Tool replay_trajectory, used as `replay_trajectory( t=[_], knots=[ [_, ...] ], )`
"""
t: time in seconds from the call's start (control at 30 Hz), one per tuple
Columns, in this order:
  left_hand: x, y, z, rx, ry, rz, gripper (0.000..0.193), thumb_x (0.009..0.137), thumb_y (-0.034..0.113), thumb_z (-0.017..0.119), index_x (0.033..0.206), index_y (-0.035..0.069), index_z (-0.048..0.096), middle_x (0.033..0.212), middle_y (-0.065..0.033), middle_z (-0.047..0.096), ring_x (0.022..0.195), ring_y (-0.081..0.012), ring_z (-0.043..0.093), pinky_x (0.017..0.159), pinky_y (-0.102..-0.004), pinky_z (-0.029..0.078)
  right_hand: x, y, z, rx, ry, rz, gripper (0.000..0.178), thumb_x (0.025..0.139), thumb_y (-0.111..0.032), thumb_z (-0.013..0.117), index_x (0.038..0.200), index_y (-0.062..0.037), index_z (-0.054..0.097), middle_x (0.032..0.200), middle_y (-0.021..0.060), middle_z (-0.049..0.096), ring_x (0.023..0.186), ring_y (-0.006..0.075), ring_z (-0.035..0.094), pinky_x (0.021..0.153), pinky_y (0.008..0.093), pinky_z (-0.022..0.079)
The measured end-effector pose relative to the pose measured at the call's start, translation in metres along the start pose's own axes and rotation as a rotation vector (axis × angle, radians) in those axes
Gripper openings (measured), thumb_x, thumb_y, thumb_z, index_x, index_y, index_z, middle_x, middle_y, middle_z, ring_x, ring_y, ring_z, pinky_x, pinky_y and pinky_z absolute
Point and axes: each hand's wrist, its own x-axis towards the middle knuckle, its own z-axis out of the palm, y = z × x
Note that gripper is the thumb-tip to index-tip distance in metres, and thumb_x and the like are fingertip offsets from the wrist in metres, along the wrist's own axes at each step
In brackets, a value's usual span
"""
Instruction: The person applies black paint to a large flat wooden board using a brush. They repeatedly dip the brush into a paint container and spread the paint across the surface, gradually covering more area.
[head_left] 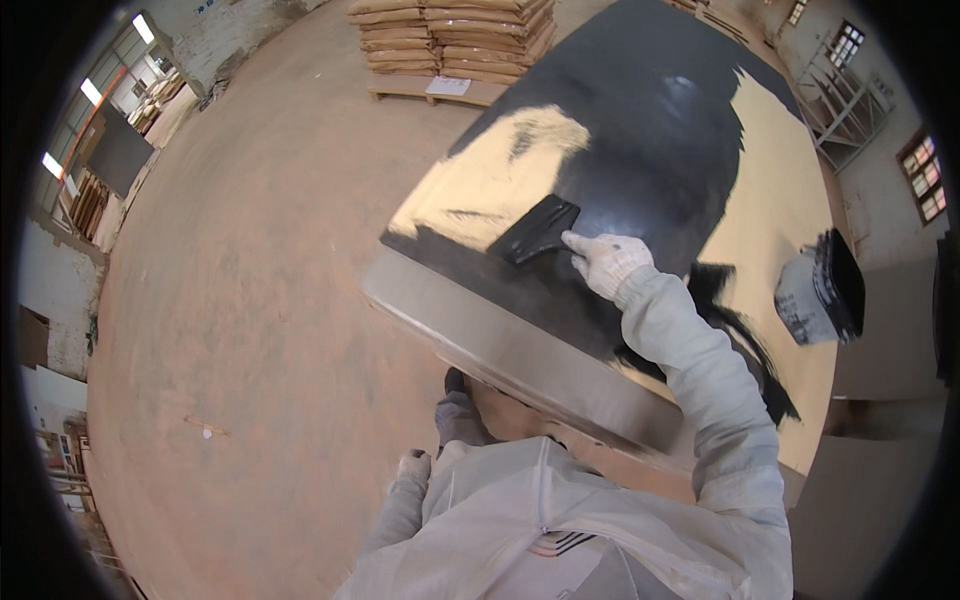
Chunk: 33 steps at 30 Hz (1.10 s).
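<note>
Black coating (655,160) half covers a pale yellow board (785,190) above a dusty, reddish floor (230,300). A wide, black-smeared spreader (538,230) sits at the board's near end, grasped by the gloved right hand (612,265); whether the lowered left hand (415,464) is clenched, one cannot tell.

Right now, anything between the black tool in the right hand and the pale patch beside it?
Nothing visible: the right hand holds the black tool at the edge of the pale patch; the bucket sits off to the right.

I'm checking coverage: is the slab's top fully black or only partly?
Partly covered: the slab has black coating centrally, but pale patches left and right.
</note>
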Motion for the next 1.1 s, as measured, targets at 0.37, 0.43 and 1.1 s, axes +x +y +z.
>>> replay_trajectory(
  t=[0.37,0.43,1.1],
  knots=[
    [0.132,0.016,-0.123,-0.261,0.017,-0.222,0.027,0.1,0.018,0.067,0.121,0.003,0.072,0.077,-0.0121,0.072,0.056,-0.0206,0.066,0.05,-0.0385,0.053,0.23,0.042,-0.039,-0.134,-0.028,0.323,0.043,0.104,-0.034,0.059,0.145,-0.0229,0.067,0.136,0.0112,0.073,0.125,0.0333,0.07,0.107,0.044,0.055],
    [0.157,0.016,-0.14,-0.27,0.001,-0.251,0.026,0.1,0.017,0.066,0.12,0.003,0.071,0.078,-0.0118,0.071,0.055,-0.0203,0.066,0.048,-0.0374,0.053,0.194,0.021,-0.024,-0.142,-0.025,0.149,0.042,0.102,-0.033,0.06,0.143,-0.0258,0.068,0.124,0.014,0.076,0.114,0.0367,0.072,0.1,0.0467,0.059],
    [0.099,0.278,-0.205,-0.855,-0.125,0.582,0.025,0.108,0.009,0.057,0.127,-0.004,0.067,0.116,-0.0138,0.074,0.105,-0.0243,0.073,0.096,-0.037,0.059,0.155,-0.033,-0.069,-0.233,-0.398,0.259,0.046,0.102,-0.033,0.061,0.148,-0.0284,0.065,0.122,0.0147,0.077,0.116,0.0344,0.073,0.105,0.045,0.056]
  ],
)
